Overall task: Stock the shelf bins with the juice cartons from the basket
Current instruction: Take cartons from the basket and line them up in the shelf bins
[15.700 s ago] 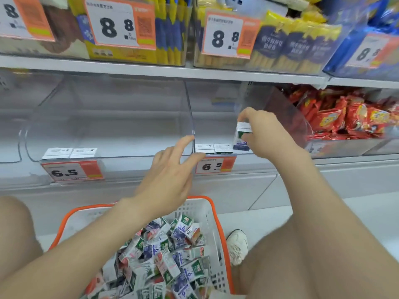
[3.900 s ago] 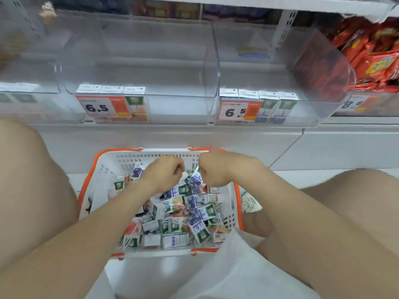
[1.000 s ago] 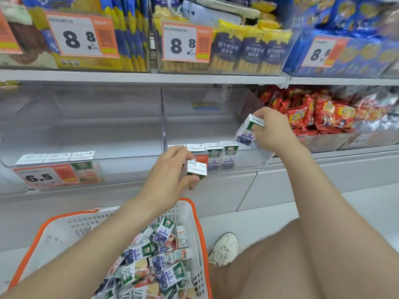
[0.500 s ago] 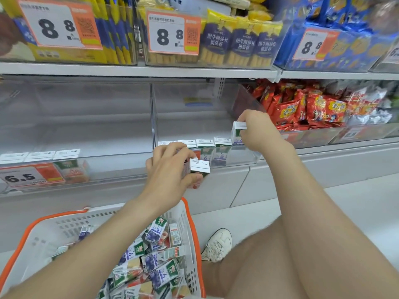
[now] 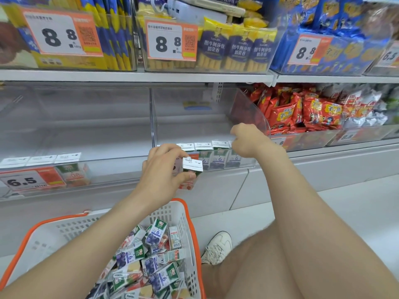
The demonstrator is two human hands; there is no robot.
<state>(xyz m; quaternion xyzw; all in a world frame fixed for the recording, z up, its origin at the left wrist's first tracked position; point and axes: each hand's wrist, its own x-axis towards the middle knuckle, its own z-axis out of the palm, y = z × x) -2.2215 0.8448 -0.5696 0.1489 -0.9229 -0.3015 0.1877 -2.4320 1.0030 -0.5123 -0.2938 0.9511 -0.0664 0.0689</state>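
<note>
Fingers (image 5: 167, 149) of the left hand (image 5: 160, 171) pinch a juice carton (image 5: 192, 167) before the right bin (image 5: 194, 126); right hand (image 5: 248, 141) curls over the carton row (image 5: 212, 158), its grip unclear.

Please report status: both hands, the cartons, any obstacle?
Left hand grips one carton before the right bin. Right hand curled at the carton row end inside; grip hidden. Basket holds many more. Nothing blocks the bin.

The person has bare forearms and thighs and wears a white lace-up sneaker (image 5: 217, 248) on one foot.
</note>
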